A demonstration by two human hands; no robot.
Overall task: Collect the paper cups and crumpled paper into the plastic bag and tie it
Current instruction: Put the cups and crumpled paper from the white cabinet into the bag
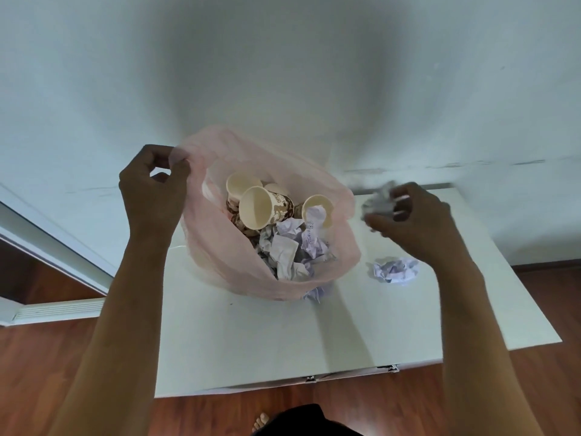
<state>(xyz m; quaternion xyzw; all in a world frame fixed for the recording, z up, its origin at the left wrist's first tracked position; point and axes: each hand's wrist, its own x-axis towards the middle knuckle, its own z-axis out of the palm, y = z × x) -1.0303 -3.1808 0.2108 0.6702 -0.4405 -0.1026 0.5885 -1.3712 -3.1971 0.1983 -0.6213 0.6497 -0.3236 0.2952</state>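
Head view: mid-collection. My left hand (151,196) pinches the rim of the plastic bag (220,250), holding the mouth up and open. My right hand (412,215) has its grip closed around a crumpled paper ball (377,204), just right of the bag's mouth; it's motion-blurred, so finger detail is soft.

Bag sits on the white tabletop (283,341), near the wall side. It's thin, translucent pink, slumped, mouth wide. Inside: paper cups (261,209), several, cream inside with brown print, lying tilted, plus a pile of crumpled sheets (292,247), white with faint lilac print.

Still outside: one loose paper ball (396,270) on the tabletop, right of the bag, apart from it. Another scrap (316,294) shows at the bag's near edge; can't tell if it's inside or under it.

Next, as I judge it: carry the held ball over the rim and drop it, then grab the loose one. Left hand needs to keep the mouth open. Tying not started.
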